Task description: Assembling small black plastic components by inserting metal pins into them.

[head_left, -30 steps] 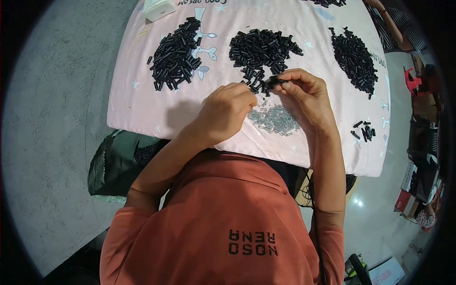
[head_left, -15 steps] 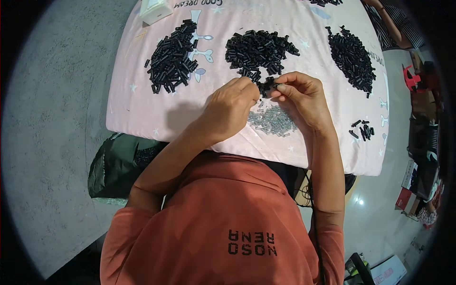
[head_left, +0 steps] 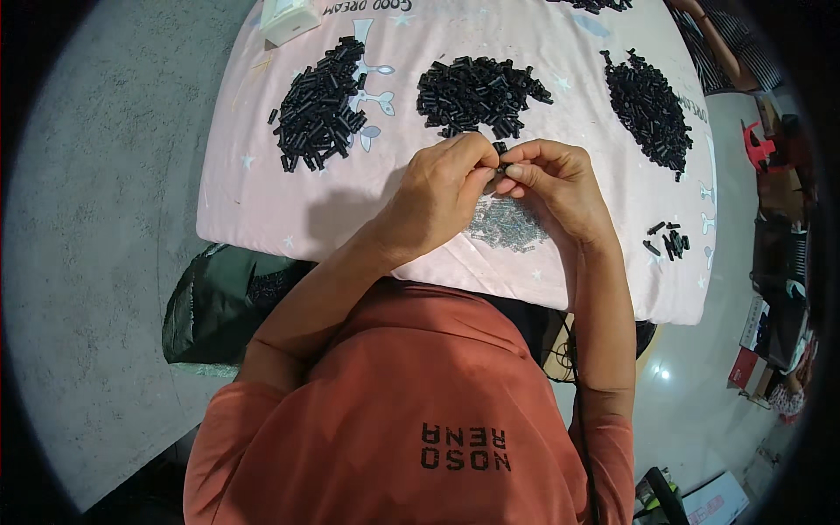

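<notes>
My right hand (head_left: 562, 184) pinches a small black tubular part (head_left: 503, 168) between thumb and fingertips. Close against it on the left, my left hand (head_left: 437, 192) is closed too, its thumb and forefinger meeting at the same part; whatever else they hold is too small to make out. Just below the fingers lies a heap of tiny silvery pieces (head_left: 509, 229), partly covered by my hands. Beyond them spreads the middle heap of short black tubes (head_left: 477, 94), its near end hidden behind my fingers.
Another heap of black tubes (head_left: 317, 114) lies left, and a larger one (head_left: 649, 112) right. Several loose black tubes (head_left: 672, 241) sit near the right edge of the pink cloth (head_left: 350, 254). A white box (head_left: 289, 21) stands far left. Another person's arm (head_left: 722, 44) shows far right.
My left hand has moved right, from beside the silvery pieces to meet the right hand. The right hand stays nearly in place, with the black part still in its fingertips.
</notes>
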